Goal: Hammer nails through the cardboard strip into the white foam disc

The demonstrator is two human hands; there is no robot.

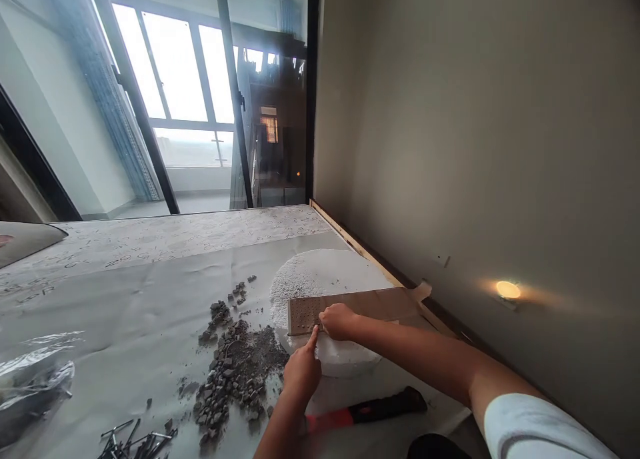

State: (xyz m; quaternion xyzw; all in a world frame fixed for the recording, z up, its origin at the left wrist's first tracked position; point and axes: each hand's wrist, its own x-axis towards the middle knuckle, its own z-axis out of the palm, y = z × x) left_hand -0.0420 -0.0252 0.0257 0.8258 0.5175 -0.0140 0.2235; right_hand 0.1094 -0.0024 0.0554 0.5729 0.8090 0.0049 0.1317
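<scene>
A brown board (370, 304) with rows of small dots or holes at its left end lies across a round white foam block (345, 355). My right hand (341, 321) rests on the board, its fingers closed in a pinch; whatever they hold is too small or hidden to make out. Just below it, my left hand (303, 371) reaches up with the index finger stretched out, its tip touching the board's near edge among the dots. The other left fingers are curled. A hammer (370, 409) with a red and black handle lies under my left forearm, its head hidden.
Grey rubble (233, 372) is spread left of the foam block on a grey sheet (125, 312). Several dark nails (137, 442) lie at the front, with a clear plastic bag (35, 392) at far left. A wall (475, 145) and a wooden strip (360, 247) bound the right side.
</scene>
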